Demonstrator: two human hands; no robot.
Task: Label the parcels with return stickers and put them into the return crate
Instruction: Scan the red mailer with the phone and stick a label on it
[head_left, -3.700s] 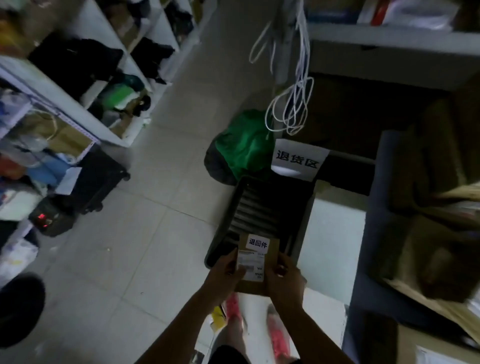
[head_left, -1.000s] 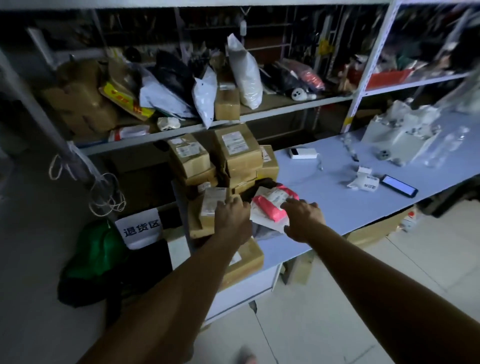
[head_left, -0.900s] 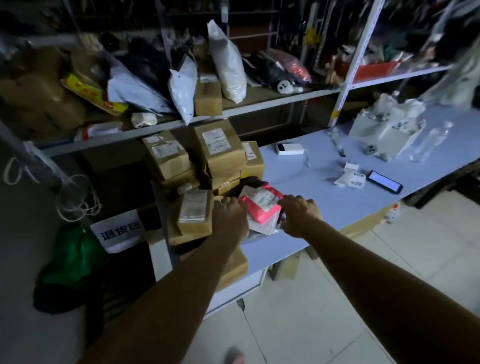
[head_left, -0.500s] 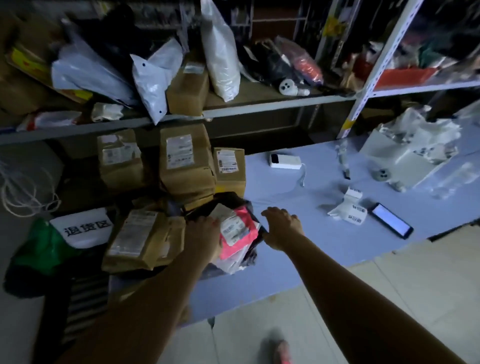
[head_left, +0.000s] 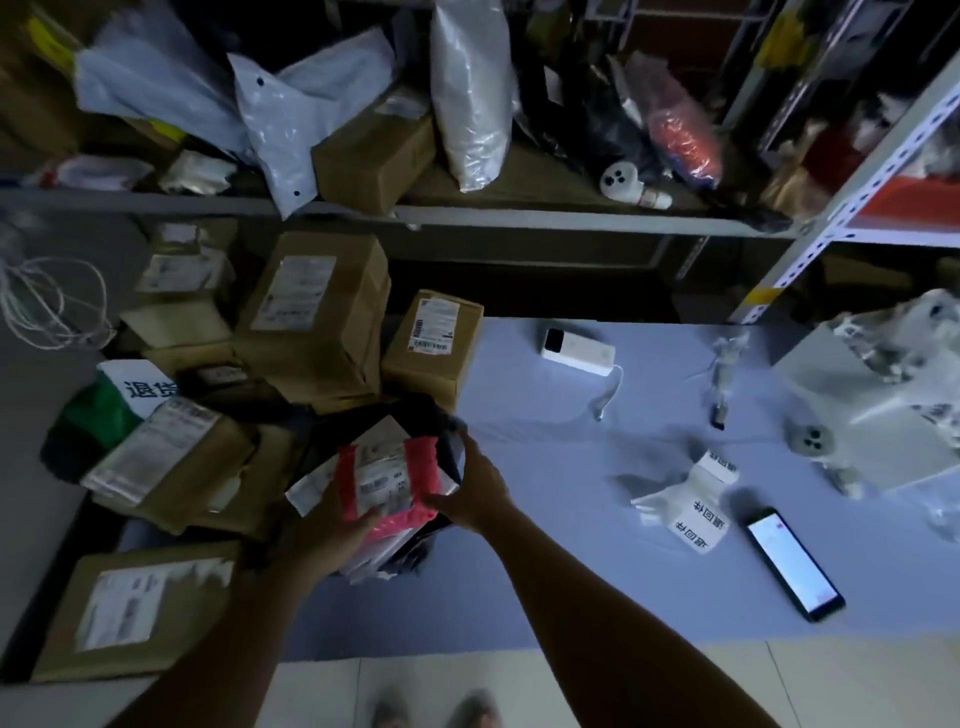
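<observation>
— Both grips have closed in since half a second ago: then the left grip (head_left: 335, 527) lay on top of the parcel (head_left: 387, 475) and the right grip (head_left: 470, 493) rested flat on the desk (head_left: 597, 467).
— And now?
— The left grip curls under the parcel's lower left corner; the right grip clasps its right edge, thumb beneath. Both hold it, just above the pile at the desk's left end.
— What could go wrong?
— From the left: a tilted box (head_left: 161, 462) leans just beside the left grip, and a bump as the parcel comes out could, I think, send it sliding. Loose mailers (head_left: 311, 486) and a black bag (head_left: 410, 413) lie under the parcel, touching it; they may drag along. The parcel looks soft too, so it could sag out of an edge hold.
— Is it labelled?
— I see only a shipping label on it. The strip (head_left: 698, 512) of return stickers lies well apart to the right, near the phone (head_left: 795, 564). The crate is not in view.
— Anything else different?
— The view has tipped down and drawn nearer over the pile; the boxes seem unmoved.
</observation>
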